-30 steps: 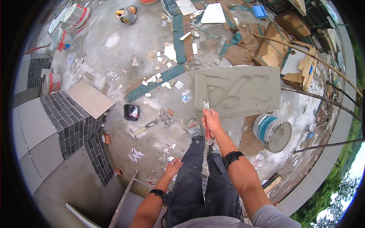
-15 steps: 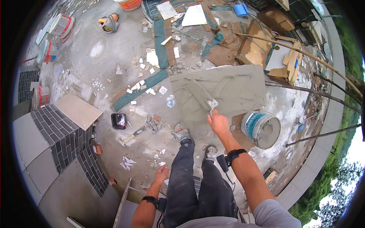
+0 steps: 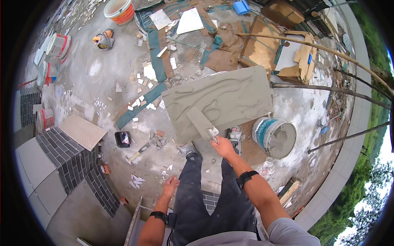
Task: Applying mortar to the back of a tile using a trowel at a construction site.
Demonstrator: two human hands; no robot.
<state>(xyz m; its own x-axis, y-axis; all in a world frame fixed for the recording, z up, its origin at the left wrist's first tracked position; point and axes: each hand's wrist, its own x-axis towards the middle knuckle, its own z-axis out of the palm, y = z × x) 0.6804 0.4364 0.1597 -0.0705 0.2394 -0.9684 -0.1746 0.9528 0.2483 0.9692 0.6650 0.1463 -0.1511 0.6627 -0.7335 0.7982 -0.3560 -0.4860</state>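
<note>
My right hand (image 3: 223, 147) grips the handle of a trowel (image 3: 201, 123), whose long flat blade is coated in grey mortar. The blade lies over the near edge of a rectangular slab (image 3: 250, 92) spread with wet mortar, which shows wavy ridges and a curled mark. To the right of that hand stands a bucket (image 3: 274, 137) of grey mortar, its side teal and white. My left hand (image 3: 170, 186) hangs low beside my left leg, fingers loosely apart, with nothing in it. The slab's own surface is hidden under the mortar.
On the left are a dark brick-patterned block (image 3: 76, 158), a black box (image 3: 122, 139) and a hammer-like tool (image 3: 138, 153). Tile scraps (image 3: 141, 100) litter the floor. Torn cardboard (image 3: 258, 45) and wooden poles (image 3: 328, 91) lie at the right; a respirator mask (image 3: 104, 39) sits far left.
My right hand has drawn the trowel toward me, from the slab's middle to its near edge. The mortar shows fresh ridges. My right foot has stepped forward, and the view has shifted.
</note>
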